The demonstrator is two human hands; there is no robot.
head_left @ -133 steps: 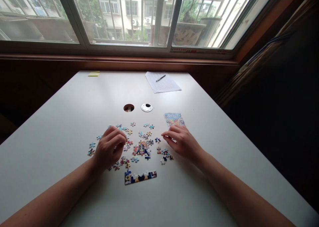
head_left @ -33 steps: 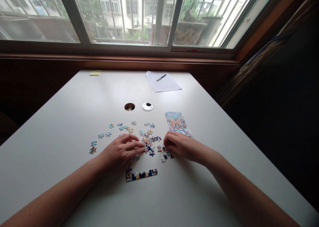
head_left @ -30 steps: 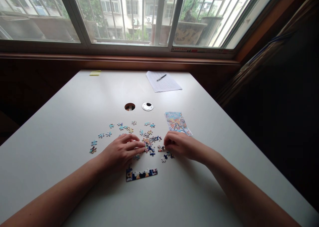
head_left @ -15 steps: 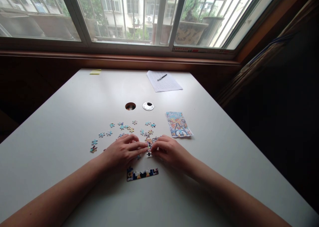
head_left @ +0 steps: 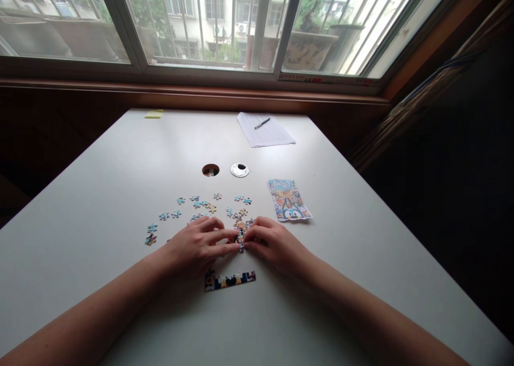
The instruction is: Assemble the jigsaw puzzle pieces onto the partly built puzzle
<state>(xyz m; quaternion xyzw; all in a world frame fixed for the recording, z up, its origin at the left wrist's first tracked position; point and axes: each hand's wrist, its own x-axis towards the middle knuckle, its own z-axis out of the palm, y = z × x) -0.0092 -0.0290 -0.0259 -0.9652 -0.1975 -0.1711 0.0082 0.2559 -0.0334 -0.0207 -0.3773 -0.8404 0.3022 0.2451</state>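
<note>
Both hands meet over a small joined cluster of puzzle pieces [head_left: 241,232] on the white table [head_left: 120,157]. My left hand [head_left: 196,246] lies with fingers stretched toward the cluster, fingertips pressing its left side. My right hand [head_left: 271,244] has its fingers curled and pinched at the cluster's right edge; what it grips is hidden. A finished strip of joined pieces [head_left: 229,279] lies just in front of the hands. Several loose pieces [head_left: 201,204] are scattered beyond and left of them.
A colourful picture card [head_left: 288,200] lies right of the pieces. A round cable hole [head_left: 210,170] and its silver cap [head_left: 240,170] sit mid-table. A paper sheet [head_left: 265,131] with a pen [head_left: 262,123] and a yellow sticky pad [head_left: 153,114] lie near the window.
My right hand slid left from the pieces by the card to the central cluster, where it now meets my left hand. The left hand stayed with fingers stretched.
</note>
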